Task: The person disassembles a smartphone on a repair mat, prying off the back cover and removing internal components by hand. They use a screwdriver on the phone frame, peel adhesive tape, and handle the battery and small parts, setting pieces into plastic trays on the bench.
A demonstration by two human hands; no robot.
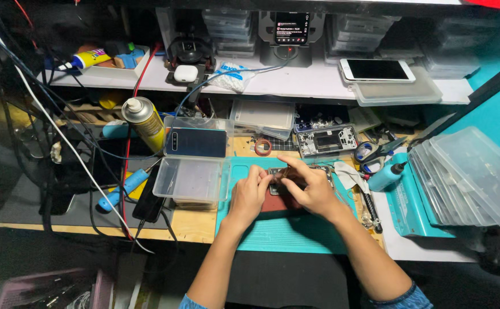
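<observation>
in the lower middle of the frame, the left hand and right hand meet over an opened phone lying on a teal work mat. the left hand's fingers curl down onto the phone's left edge, pinching it lightly, while the right hand's fingers press on its top; whether they grasp anything small cannot be told. a clear plastic box sits just left of the mat, and a yellow spray can stands at upper left.

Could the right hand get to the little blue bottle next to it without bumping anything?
Probably yes. The right hand rests on the opened phone on the teal mat, and the blue bottle lies just to its right. Only some crumpled white paper lies between them, low enough to pass over.
</observation>
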